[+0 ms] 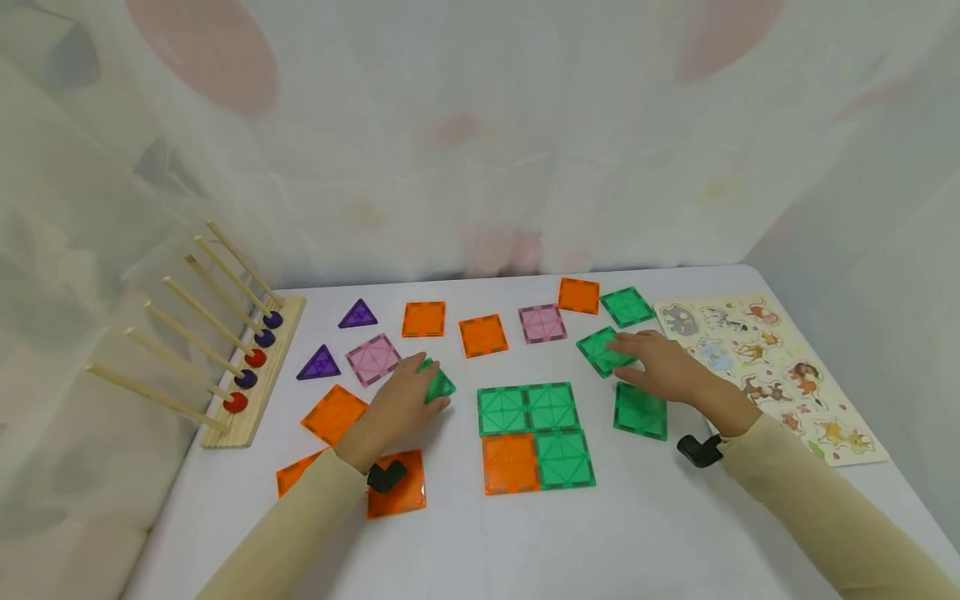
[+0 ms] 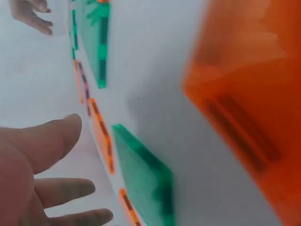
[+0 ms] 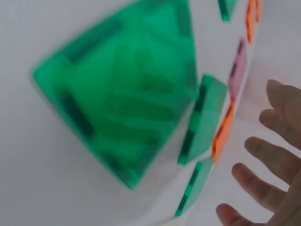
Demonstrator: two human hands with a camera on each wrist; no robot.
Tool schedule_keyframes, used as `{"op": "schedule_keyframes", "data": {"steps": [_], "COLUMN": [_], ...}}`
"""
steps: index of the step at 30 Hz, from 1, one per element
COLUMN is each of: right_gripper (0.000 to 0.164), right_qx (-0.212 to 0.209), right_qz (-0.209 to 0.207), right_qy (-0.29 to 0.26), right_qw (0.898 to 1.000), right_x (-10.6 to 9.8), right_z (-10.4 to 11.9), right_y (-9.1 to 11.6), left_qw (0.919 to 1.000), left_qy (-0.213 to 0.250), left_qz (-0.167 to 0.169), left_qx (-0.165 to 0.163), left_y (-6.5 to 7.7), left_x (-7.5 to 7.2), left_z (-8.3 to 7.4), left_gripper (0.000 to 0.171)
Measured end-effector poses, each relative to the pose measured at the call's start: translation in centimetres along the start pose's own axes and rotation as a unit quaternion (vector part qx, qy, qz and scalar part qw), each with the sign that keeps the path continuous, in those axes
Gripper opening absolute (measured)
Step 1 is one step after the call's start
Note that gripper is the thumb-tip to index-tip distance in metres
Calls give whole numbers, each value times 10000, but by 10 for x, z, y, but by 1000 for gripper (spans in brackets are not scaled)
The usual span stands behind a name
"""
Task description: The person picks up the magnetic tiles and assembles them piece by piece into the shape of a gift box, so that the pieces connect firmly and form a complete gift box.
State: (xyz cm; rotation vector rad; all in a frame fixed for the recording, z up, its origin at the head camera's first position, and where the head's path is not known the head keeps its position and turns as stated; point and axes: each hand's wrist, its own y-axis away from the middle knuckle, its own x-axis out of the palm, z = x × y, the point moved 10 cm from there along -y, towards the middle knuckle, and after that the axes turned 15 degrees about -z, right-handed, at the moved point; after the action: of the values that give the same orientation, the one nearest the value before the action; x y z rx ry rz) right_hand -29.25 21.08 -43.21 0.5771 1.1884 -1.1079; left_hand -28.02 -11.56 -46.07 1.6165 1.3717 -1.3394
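Observation:
My left hand (image 1: 399, 407) hovers with its fingers stretched out over a green magnetic tile (image 1: 441, 386), partly covering it in the head view. In the left wrist view, that hand's thumb (image 2: 51, 141) stands apart from the fingers, and nothing is held. On the other side, my right hand (image 1: 660, 367) reaches over the edge of another green tile (image 1: 600, 352); its fingers (image 3: 270, 153) are spread and grip nothing. Just below that hand lies a green square tile (image 1: 640, 411). Between both hands, three green tiles (image 1: 552, 407) and an orange tile (image 1: 511, 463) form a two-by-two square.
Orange tiles (image 1: 423, 319), pink tiles (image 1: 542, 323) and purple triangles (image 1: 357, 314) lie scattered around. A wooden peg rack (image 1: 277, 367) with red and blue beads stands at left. An animal puzzle board (image 1: 772, 375) lies at right. A curtain (image 1: 480, 167) hangs behind the table.

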Motion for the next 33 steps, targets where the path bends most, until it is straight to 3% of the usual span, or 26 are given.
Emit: {"op": "schedule_keyframes", "data": {"steps": [6, 11, 18, 24, 33], "right_gripper": [49, 50, 56, 69, 72], "right_qx": [238, 351, 472, 1120, 964], "right_qz": [152, 354, 530, 784, 744], "right_qy": [59, -158, -68, 347, 228], "right_qw": [9996, 9986, 9975, 9900, 9923], "right_x": [-1, 12, 31, 38, 33], "right_z": [-16, -20, -20, -40, -38], "right_y": [-3, -6, -21, -14, -9], "left_qw": [9993, 9991, 9996, 9990, 9993], "left_qy": [-94, -244, -197, -53, -109], "left_qz": [257, 217, 206, 374, 290], "left_qx": [-238, -268, -18, 224, 206], "left_y": [6, 4, -1, -1, -4], "left_x": [8, 13, 16, 19, 12], "left_z": [15, 21, 13, 0, 2], "left_gripper": [68, 64, 60, 60, 58]}}
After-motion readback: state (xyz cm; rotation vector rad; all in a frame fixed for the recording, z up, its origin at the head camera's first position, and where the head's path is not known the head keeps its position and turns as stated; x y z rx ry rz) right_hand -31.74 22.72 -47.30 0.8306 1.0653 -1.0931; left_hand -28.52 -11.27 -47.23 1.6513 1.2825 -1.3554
